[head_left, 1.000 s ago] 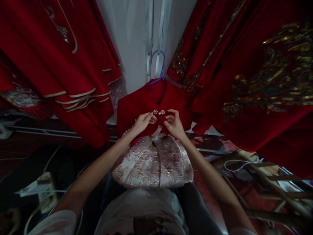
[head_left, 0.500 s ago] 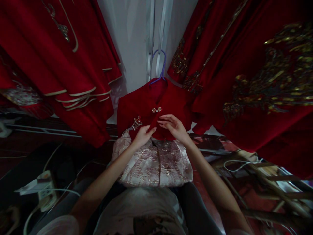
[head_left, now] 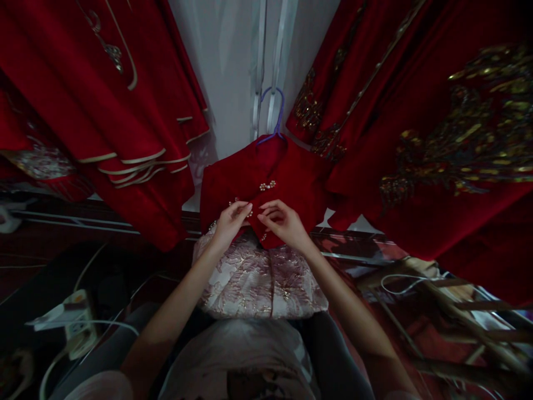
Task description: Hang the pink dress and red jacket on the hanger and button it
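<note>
A red jacket (head_left: 233,175) with beaded trim hangs upright on a purple hanger (head_left: 277,119). A pearl clasp (head_left: 267,185) sits at its upper front. My left hand (head_left: 231,222) pinches the jacket front at a beaded fastener (head_left: 250,211), most of which the fingers cover. Close by on the right, my right hand (head_left: 283,222) has thumb and fingers drawn together on the front edge of the same jacket. Another small beaded fastener (head_left: 264,236) shows below the hands. Under the jacket, a pale pink brocade cloth (head_left: 258,283) with gold pattern lies across my lap.
Red garments with pale edging (head_left: 137,128) hang at left. More red garments with gold sequins (head_left: 470,144) hang at right. A power strip (head_left: 80,325) with cables is at lower left, and a wooden frame (head_left: 449,311) stands at lower right.
My left hand has moved up and left onto the beaded fastener. My right hand has shifted left and slightly down, its fingers closing. The lower fastener has come into sight.
</note>
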A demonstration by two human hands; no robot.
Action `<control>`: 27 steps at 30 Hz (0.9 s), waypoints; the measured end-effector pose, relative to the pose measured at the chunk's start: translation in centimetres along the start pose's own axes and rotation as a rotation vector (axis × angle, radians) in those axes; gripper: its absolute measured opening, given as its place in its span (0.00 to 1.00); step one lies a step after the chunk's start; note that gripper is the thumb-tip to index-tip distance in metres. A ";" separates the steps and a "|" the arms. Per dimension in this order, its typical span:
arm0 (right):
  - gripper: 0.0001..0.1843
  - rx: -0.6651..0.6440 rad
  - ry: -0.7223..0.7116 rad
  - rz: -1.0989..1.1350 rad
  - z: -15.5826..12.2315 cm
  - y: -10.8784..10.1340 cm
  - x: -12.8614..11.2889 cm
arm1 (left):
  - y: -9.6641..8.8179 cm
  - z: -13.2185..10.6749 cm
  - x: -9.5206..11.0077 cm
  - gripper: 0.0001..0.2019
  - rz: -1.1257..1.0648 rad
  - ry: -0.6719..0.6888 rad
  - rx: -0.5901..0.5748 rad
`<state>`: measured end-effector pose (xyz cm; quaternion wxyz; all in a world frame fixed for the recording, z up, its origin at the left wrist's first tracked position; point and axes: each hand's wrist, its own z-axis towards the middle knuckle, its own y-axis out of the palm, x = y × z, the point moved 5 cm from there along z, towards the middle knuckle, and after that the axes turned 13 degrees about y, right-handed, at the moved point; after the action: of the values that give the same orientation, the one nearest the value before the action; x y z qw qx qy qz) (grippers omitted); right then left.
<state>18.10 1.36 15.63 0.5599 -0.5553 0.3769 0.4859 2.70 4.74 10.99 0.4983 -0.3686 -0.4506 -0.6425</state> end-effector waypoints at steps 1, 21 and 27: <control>0.18 0.024 -0.019 -0.043 0.1 0.6 0.2 | 0.0 -0.4 -0.2 0.17 -0.005 -0.007 0.015; 0.08 -0.003 -0.004 -0.158 3.5 3.0 2.5 | -5.5 3.2 -6.4 0.15 0.345 0.217 0.174; 0.08 0.022 -0.034 -0.252 6.8 3.9 3.1 | -4.9 3.0 -5.4 0.15 0.202 0.151 0.137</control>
<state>14.32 8.11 12.30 0.6290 -0.5839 0.2998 0.4166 -0.79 9.72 5.93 0.6168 -0.3280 -0.4154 -0.5827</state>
